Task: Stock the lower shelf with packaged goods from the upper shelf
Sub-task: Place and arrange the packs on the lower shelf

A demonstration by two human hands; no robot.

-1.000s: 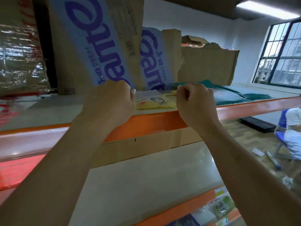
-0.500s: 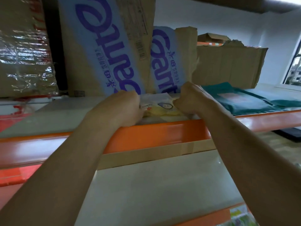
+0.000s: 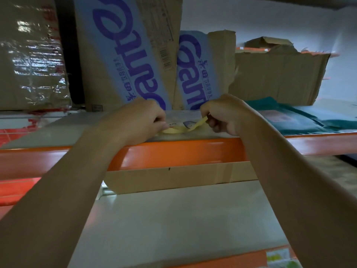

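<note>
here, a thin yellow-and-white packet (image 3: 182, 126) between left hand (image 3: 138, 120) and right hand (image 3: 226, 115)

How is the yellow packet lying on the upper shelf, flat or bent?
Bent: the packet curls up off the shelf at the right hand; the left hand holds its other end low.

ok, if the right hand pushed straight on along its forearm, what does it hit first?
Probably the smaller blue-printed carton standing just behind the right hand, which pinches the yellow packet. Depth is unclear.
</note>
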